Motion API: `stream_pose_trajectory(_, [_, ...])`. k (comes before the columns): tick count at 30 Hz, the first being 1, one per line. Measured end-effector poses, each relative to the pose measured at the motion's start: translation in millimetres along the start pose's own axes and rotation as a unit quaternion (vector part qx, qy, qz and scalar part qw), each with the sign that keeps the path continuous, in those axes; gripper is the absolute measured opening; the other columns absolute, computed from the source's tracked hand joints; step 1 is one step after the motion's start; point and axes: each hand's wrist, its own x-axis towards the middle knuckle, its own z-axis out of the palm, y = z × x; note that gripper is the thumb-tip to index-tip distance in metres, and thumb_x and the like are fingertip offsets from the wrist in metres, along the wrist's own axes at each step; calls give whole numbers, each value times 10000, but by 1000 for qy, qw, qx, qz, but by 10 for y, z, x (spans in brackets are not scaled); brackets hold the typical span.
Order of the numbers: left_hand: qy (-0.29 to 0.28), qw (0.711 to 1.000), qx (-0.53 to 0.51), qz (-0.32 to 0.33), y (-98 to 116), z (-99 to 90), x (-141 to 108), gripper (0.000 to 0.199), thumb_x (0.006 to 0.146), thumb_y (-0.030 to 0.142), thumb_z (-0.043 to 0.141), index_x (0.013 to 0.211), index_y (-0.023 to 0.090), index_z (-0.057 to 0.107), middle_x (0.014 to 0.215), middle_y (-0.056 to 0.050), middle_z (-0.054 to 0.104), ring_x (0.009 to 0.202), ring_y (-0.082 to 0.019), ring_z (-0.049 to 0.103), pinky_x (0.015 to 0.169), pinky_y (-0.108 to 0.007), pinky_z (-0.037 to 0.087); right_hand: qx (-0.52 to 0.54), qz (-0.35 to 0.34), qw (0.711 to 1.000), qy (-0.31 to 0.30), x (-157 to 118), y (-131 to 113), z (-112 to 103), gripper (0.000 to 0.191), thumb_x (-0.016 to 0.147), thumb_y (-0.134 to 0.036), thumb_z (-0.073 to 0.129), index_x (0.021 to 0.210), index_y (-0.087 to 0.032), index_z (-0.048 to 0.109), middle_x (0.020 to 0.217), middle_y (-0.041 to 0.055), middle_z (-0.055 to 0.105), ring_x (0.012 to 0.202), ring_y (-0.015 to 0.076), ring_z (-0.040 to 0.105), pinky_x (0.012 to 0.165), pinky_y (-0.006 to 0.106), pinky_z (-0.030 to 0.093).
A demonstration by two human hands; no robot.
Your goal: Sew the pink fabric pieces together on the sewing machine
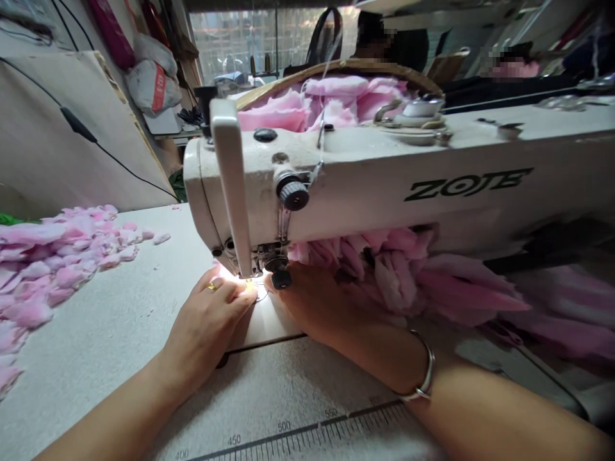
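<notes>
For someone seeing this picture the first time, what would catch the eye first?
The white ZOJE sewing machine fills the centre. The left hand and right hand rest near its presser foot. Pink fabric pieces lie heaped at left on the table; ruffled pink fabric spreads right.

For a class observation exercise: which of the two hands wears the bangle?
The right hand wears the silver bangle at its wrist; the left hand shows only a gold ring.

Both bare forearms (485,416) run up into the view, ending in the left hand (206,320) and the right hand (312,301). The left hand wears a small gold ring (212,286), its detail too small to tell. A slim silver bangle (429,378) circles the right wrist.
</notes>
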Motion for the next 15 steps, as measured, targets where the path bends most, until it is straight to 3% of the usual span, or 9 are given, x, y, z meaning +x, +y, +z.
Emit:
stream_pose_trajectory(4, [45,999,-3,16,-29,5,28,149,930,182,467,1023,200,582,897,-18,620,817,-185,515,880,-438,432,11,3,1000,-2,-2,32,10,168,838,-66,483,829,-164,620,796,68,656,707,196,586,517,303,305])
stream_pose_trajectory(9, [50,997,-15,-63,-70,56,2,145,943,219,433,855,172,538,732,-9,510,709,-166,465,732,-344,462,31,-3,1000,-2,-92,50,12,136,815,-82,520,849,-187,600,859,33,641,712,163,580,491,292,284])
stream_pose_trajectory(15, [51,997,-18,-54,-138,97,-34,140,930,247,475,834,188,558,806,-30,519,758,-181,470,689,-330,436,28,-52,998,14,-118,-8,-14,177,808,-33,517,819,-190,598,763,34,611,644,172,553,436,293,281])
